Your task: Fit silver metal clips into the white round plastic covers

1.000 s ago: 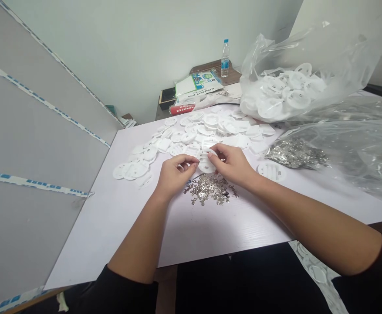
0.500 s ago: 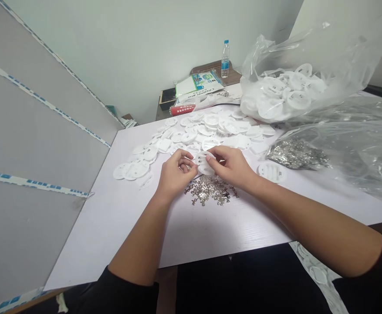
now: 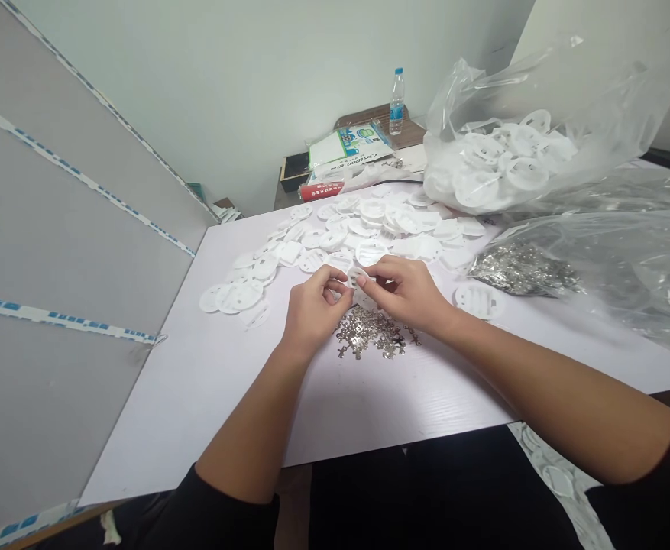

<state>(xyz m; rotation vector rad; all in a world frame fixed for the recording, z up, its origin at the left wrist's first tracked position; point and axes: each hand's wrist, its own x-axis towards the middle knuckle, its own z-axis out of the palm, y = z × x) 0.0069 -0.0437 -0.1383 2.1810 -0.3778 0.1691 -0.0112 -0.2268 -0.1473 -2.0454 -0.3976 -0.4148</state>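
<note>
A round white plastic disc with slots [image 3: 357, 279] is pinched between the thumb and fingers of my right hand [image 3: 406, 292], above the middle of the table. My left hand [image 3: 317, 305] is closed at the disc's left edge, thumb and fingertips together; whatever they pinch is too small to make out. Just below both hands lies a pile of small silvery metal pieces [image 3: 372, 332]. Beyond them spreads a large heap of white discs [image 3: 369, 221], some overlapping. One more disc [image 3: 477, 300] lies to the right of my right hand.
A clear bag of white discs [image 3: 495, 168] and a clear bag of metal pieces [image 3: 526, 269] lie at the right. Behind the white table [image 3: 156, 428] are a water bottle [image 3: 396, 103], a black box [image 3: 296, 169] and a red package [image 3: 322, 190]. A grey partition [image 3: 71, 252] borders the left.
My left hand has moved slightly right, closer to my right hand. The disc is turned, and less of its face shows between my hands.
</note>
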